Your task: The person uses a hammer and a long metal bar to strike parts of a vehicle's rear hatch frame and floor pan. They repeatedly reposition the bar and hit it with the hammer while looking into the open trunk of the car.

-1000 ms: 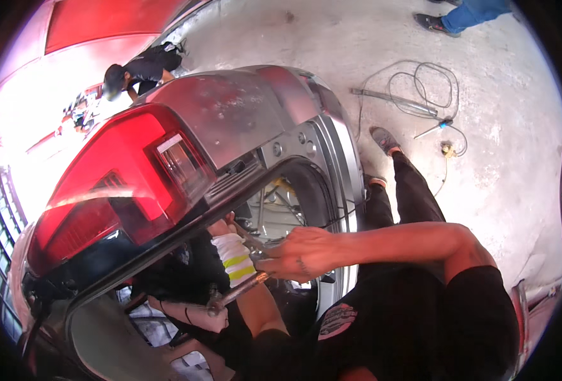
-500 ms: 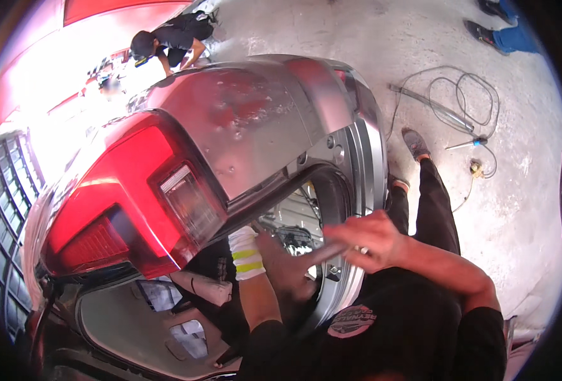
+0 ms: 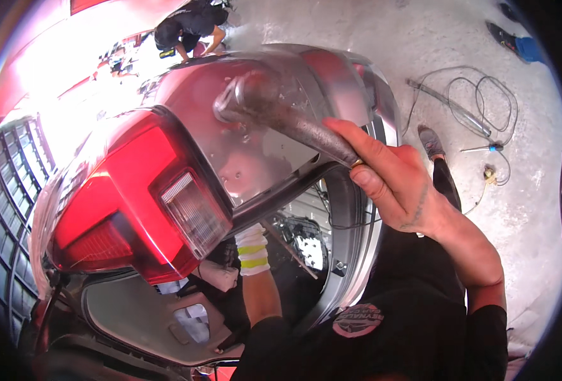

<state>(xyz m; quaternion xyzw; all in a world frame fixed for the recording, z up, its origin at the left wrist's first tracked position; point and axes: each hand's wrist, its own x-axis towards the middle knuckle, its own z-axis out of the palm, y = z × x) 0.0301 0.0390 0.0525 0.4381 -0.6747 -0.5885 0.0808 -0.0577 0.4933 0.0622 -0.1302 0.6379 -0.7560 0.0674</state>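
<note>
My right hand point(image 3: 398, 181) grips the handle of a metal hammer point(image 3: 306, 130), its blurred head raised in front of the car's dented grey rear side panel point(image 3: 262, 162). My left hand point(image 3: 252, 247) wears a white glove with yellow bands on the cuff. It reaches into the opening behind the panel, beside the red tail light point(image 3: 125, 197), and its fingers are hidden by the bodywork. Small dents and scuffed paint mark the panel.
A dark rubber-edged frame point(image 3: 341, 203) borders the opening. On the concrete at right lie a coiled cable point(image 3: 513, 105) and a long metal rod point(image 3: 462, 114). A crouching person point(image 3: 192, 28) is beyond the car; another person's shoe point(image 3: 502, 38) shows at upper right.
My right hand has lifted the hammer up from low over the opening to in front of the panel. My gloved left hand stays inside the opening. The view has shifted slightly.
</note>
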